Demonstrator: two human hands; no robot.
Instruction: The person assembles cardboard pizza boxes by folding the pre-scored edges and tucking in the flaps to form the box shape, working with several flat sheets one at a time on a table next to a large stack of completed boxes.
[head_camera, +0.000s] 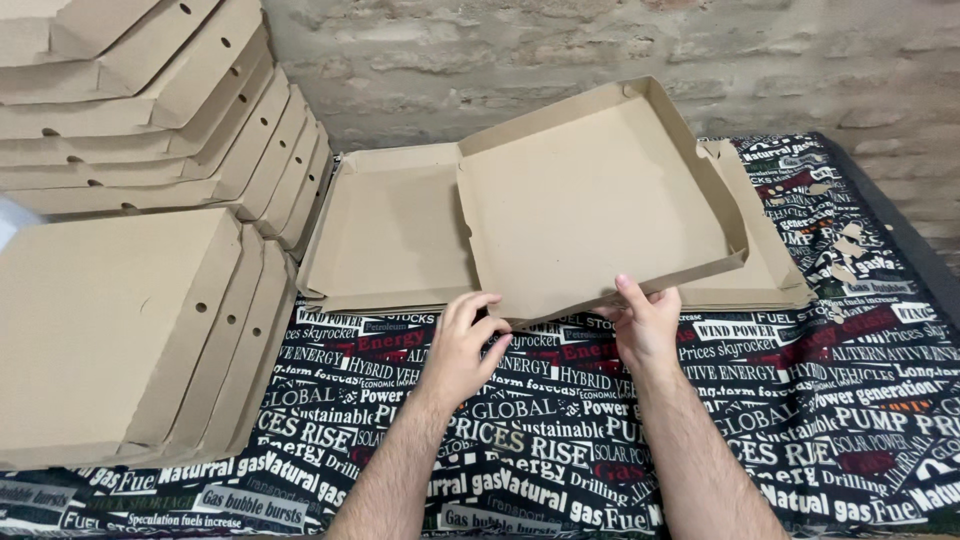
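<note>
Head view: looking down on a bench (860, 420) draped in black printed cloth.
Box tray (600, 200): tilted up off the flat blanks (390, 235), near edge lifted for folding.
Right hand (647, 325): pinching the tray's near edge, thumb on top.
Left hand (462, 350): fingers curled, touching the near corner, gripping nothing clearly.
Left side: finished boxes (130, 320) stacked, crowding the blanks.
Behind: brick wall (500, 50).

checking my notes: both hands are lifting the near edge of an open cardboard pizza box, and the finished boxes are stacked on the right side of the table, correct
Not quite. The head view shows the stacked pizza boxes on the left side of the table, not the right. The rest holds: the left hand and right hand are at the near edge of the open cardboard pizza box.
</note>
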